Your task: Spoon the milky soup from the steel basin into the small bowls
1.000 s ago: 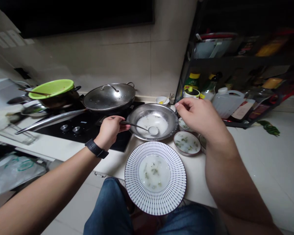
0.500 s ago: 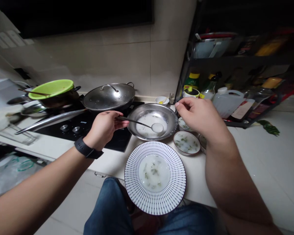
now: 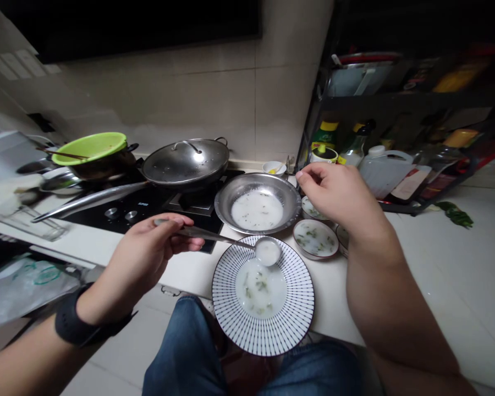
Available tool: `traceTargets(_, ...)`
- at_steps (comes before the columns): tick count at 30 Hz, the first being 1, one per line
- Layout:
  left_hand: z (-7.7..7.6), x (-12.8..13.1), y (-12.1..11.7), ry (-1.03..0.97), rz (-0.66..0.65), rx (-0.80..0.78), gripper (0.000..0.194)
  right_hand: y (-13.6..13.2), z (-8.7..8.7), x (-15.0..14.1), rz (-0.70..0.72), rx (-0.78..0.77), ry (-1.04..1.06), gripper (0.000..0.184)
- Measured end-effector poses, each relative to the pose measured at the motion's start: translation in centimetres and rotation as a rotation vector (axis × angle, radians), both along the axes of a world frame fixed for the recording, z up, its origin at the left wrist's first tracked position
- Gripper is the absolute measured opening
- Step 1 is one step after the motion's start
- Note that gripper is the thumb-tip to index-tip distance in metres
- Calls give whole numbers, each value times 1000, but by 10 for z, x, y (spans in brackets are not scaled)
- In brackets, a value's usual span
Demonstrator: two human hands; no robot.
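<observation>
My left hand [image 3: 159,247] is closed round the handle of a metal ladle [image 3: 267,252], whose bowl holds whitish liquid. The ladle hangs over the far rim of a wide white plate [image 3: 231,313] with a dark radiating pattern. Cloudy liquid with green bits lies in the plate's middle. Just behind it stands a steel basin [image 3: 223,206] of white liquid. By the basin's right rim, my right hand [image 3: 334,190] is closed, thumb against curled fingers; what it holds, if anything, is hidden. Below that hand sits a small bowl [image 3: 315,239] of white liquid and greens, with others partly covered.
Left of the basin, a lidded wok [image 3: 185,162] rests on the black stove [image 3: 121,212], its long handle pointing left. A green basin [image 3: 91,147] sits on a pot farther left. Bottles and a jug [image 3: 381,170] fill the dark rack [image 3: 416,102] at right.
My left hand has brought the ladle out of the steel basin, towards me and over the plate's far rim. My right hand has hardly moved.
</observation>
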State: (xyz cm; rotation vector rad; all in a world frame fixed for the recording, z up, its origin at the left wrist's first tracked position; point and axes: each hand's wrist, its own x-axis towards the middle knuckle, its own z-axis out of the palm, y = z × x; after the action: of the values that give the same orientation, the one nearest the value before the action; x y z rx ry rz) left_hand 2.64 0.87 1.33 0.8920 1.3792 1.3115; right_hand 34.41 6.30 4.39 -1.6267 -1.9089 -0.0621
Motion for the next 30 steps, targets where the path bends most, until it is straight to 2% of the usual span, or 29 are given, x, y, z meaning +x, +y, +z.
traceTargets(4, -24, -8, -27, 107, -95, 100, 21, -1, 0, -1, 3, -2, 3, 28)
traceTargets(8, -41, -17, -54, 408, -208, 386, 19, -1, -1, -1, 13, 9, -3, 28)
traceTargets(10, -43, -22, -64, 602, -305, 569, 21, -1, -1, -1, 10, 7, -1, 28)
traceTargets(14, -41, -35, -76, 886, -639, 951, 52, -1, -1, 0, 3, 5, -4, 28)
traceTargets(16, -40, -41, -79, 957, -780, 1076, 61, -1, -1, 0, 5, 4, -6, 28)
traceTargets(18, -39, -43, -80, 988, -828, 1126, 64, 0, -1, 0, 6, 1, -7, 28)
traceTargets(21, -38, -40, -74, 967, -694, 1075, 63, 0, -1, -1, 4, -3, -2, 28)
traceTargets(23, -38, -32, -60, 918, -475, 970, 53, 0, -1, -1, 5, -8, -1, 28)
traceTargets(25, -40, -21, -38, 856, -204, 798, 33, 0, -1, -1, 10, -9, -3, 29)
traceTargets(26, -41, -15, -24, 825, -132, 706, 25, 0, -1, -1, 12, -8, -5, 29)
traceTargets(28, -44, -5, 5, 761, -56, 589, 21, 0, -1, -1, 11, -8, -9, 30)
traceTargets(30, -47, 3, 31, 749, -36, 562, 22, 1, -1, -1, 8, -16, -11, 29)
